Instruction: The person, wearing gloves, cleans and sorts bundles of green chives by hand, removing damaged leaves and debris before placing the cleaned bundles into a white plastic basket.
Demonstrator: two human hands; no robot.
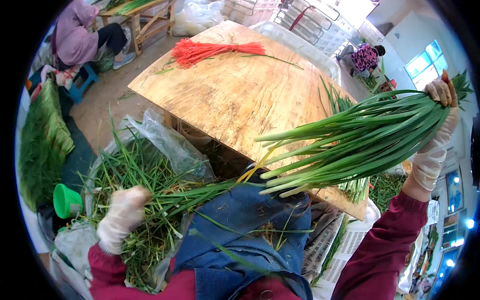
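My right hand, in a thin translucent glove, is closed around the leafy end of a bunch of garlic chives. The pale stem ends fan out to the left, over the near edge of the wooden table and just above my lap. A yellowed leaf hangs down among those stems. My left hand, also gloved, is over a heap of loose green trimmings; motion blurs its fingers. More chives lie partly hidden beneath the held bunch at the table's right side.
Red plastic ties lie bundled on the wooden table. A clear plastic bag lines the trimmings heap. At left are a green cup and piled greens. Two other people work farther off; crates stand behind.
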